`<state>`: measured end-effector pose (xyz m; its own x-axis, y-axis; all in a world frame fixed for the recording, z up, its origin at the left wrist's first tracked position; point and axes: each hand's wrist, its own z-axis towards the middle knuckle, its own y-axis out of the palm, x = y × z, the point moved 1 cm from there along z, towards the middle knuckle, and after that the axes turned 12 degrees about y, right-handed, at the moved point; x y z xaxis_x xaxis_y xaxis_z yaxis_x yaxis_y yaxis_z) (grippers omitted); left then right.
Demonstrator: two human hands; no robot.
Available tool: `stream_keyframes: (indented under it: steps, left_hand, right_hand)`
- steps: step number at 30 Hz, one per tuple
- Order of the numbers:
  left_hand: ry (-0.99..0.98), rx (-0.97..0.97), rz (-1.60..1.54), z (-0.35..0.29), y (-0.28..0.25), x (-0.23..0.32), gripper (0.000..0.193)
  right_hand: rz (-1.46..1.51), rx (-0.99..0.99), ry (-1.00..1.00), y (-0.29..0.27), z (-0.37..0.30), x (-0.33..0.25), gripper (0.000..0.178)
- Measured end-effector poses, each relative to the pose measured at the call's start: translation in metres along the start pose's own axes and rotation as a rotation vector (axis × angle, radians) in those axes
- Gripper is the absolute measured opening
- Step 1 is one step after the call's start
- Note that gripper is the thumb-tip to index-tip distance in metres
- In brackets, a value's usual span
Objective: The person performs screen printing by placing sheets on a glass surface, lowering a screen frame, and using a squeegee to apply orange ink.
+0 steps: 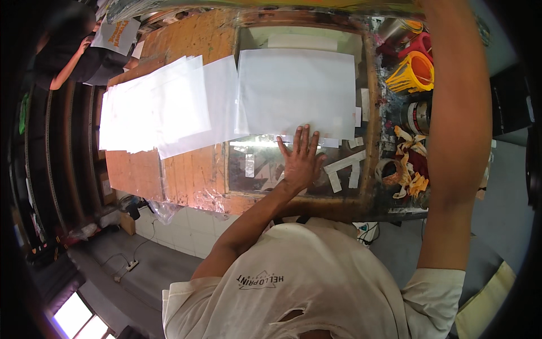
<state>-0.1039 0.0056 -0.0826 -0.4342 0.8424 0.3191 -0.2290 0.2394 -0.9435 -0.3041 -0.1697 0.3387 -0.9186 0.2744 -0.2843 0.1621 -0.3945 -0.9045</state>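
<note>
My left hand (302, 161) lies flat with its fingers spread, holding nothing. Its fingertips touch the near edge of a pale translucent sheet (296, 90), while the palm rests over the glass panel (265, 183) set in the wooden table. To the left, a fanned stack of similar sheets (152, 110) overlaps in a bright pile, and one of them reaches the sheet by my hand. My right arm (460, 113) stretches up past the table's right side; its hand is beyond the top of the picture. Along the top edge runs a yellowish, film-covered bar or frame (316, 7).
White tape strips (345, 164) stick to the glass. On the right stand a yellow paint-smeared bucket (412, 73), a dark can (418, 117) and crumpled stained rags (411, 164). Another person (70, 51) at the far left holds a printed grey item (116, 35). Shelving (59, 158) lines the left.
</note>
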Motion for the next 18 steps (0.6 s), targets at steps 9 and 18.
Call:
stream_keyframes:
  steps: [9,18]
  left_hand:
    - [-0.198,0.556,-0.807,-0.003,-0.151,-0.04,0.054]
    - [-1.076,0.388,-1.967,-0.056,-0.125,-0.024,0.068]
  right_hand:
    - [0.008,-0.059,0.071,0.02,-0.083,-0.015,0.038]
    - [-0.094,-0.107,-0.085,0.248,-0.28,0.045,0.07]
